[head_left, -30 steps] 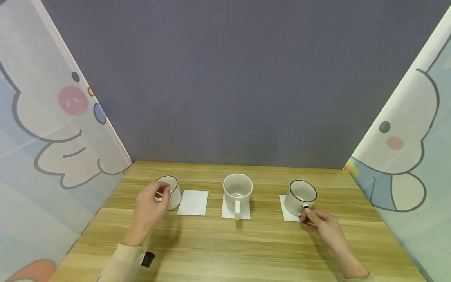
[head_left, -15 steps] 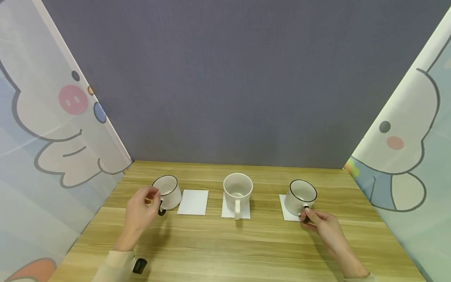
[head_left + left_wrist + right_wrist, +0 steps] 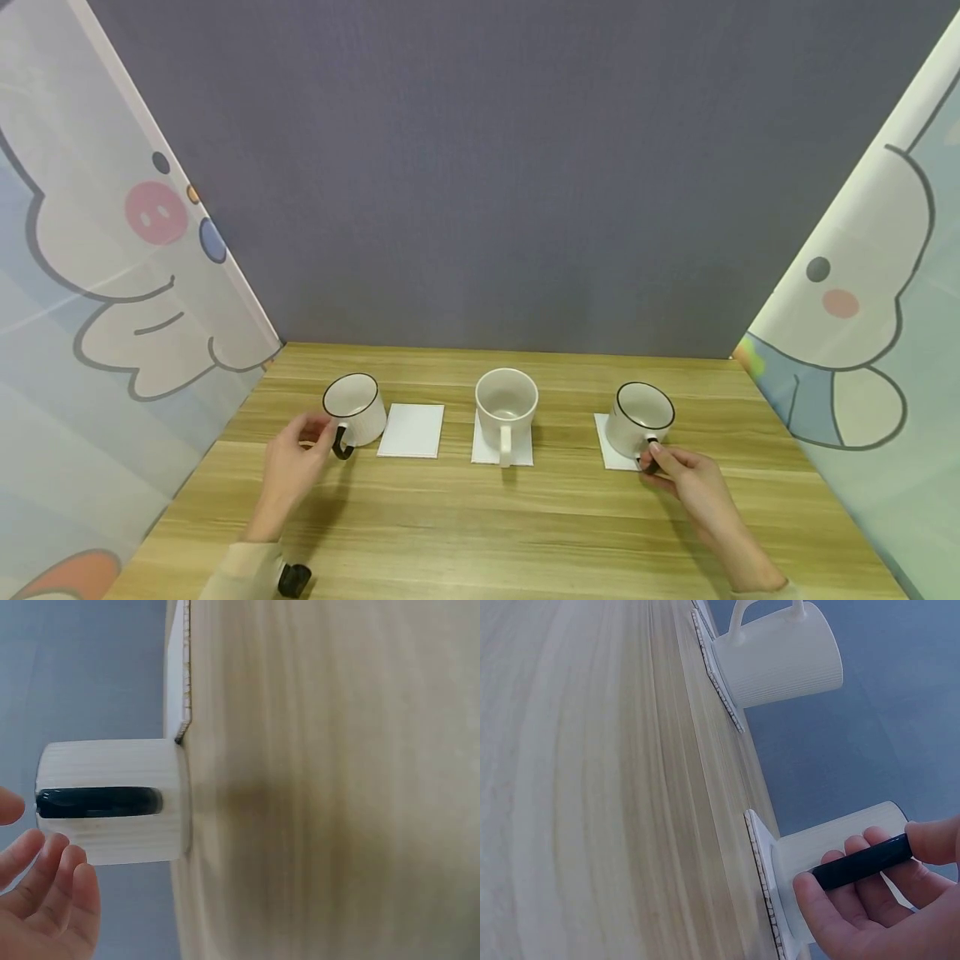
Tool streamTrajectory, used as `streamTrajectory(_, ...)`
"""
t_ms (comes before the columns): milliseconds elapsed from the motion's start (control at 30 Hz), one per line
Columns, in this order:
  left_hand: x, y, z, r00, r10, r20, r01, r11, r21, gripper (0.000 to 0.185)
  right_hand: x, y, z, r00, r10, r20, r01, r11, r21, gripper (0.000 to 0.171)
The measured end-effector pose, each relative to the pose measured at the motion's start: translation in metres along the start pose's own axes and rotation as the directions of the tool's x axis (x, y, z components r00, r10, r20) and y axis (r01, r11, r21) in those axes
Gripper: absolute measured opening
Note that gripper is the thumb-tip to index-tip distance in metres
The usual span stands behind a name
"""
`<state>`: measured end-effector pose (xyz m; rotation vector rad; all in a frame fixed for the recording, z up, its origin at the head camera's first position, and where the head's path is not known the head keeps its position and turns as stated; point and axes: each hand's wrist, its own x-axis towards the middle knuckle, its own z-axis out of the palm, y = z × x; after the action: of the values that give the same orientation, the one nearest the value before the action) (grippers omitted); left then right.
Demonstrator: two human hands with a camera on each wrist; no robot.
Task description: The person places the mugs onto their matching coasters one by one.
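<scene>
Three white mugs stand in a row on the wooden table (image 3: pixel 480 533). The left mug (image 3: pixel 356 410) (image 3: pixel 112 802), black-rimmed with a black handle (image 3: pixel 99 802), stands on bare wood just left of an empty white coaster (image 3: pixel 411 430). My left hand (image 3: pixel 313 431) (image 3: pixel 46 862) hovers beside its handle with relaxed fingers that hold nothing. The right mug (image 3: pixel 639 417) (image 3: pixel 840 836) sits on a white coaster (image 3: pixel 606 446) (image 3: pixel 763 885). My right hand (image 3: pixel 660 457) (image 3: pixel 870 889) pinches its black handle (image 3: pixel 862 862). The middle mug (image 3: pixel 506 404) (image 3: pixel 780 664) rests on its own coaster (image 3: pixel 483 450).
A grey wall (image 3: pixel 480 167) closes the back of the table. Cartoon-printed panels stand at the left (image 3: pixel 112 275) and right (image 3: pixel 862 317) sides. Bare wood stretches across the table's near half.
My left hand has let go of the left mug and drawn back toward me. The mug now stands with its black handle showing. The right hand has stayed put.
</scene>
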<state>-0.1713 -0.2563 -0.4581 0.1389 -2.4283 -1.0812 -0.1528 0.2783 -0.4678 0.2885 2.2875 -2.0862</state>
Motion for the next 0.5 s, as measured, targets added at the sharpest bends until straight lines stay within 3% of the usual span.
streamTrajectory(133,-0.003,-0.004,0.0,0.996,-0.081,0.048,0.082,0.996,-0.022,0.017,-0.001,-0.001,0.0,1.0,0.004,0.006,-0.004,1.0,-0.01,0.038)
streamTrajectory(300,-0.004,-0.009,-0.001,0.978,-0.168,0.123,0.178,0.981,-0.075,0.024,-0.001,-0.001,0.0,1.0,0.007,0.004,-0.007,1.0,-0.006,0.038)
streamTrajectory(500,-0.003,-0.017,-0.001,0.936,-0.259,0.24,0.309,0.928,-0.206,0.036,-0.001,0.0,0.001,1.0,0.003,-0.005,-0.003,1.0,-0.001,0.035)
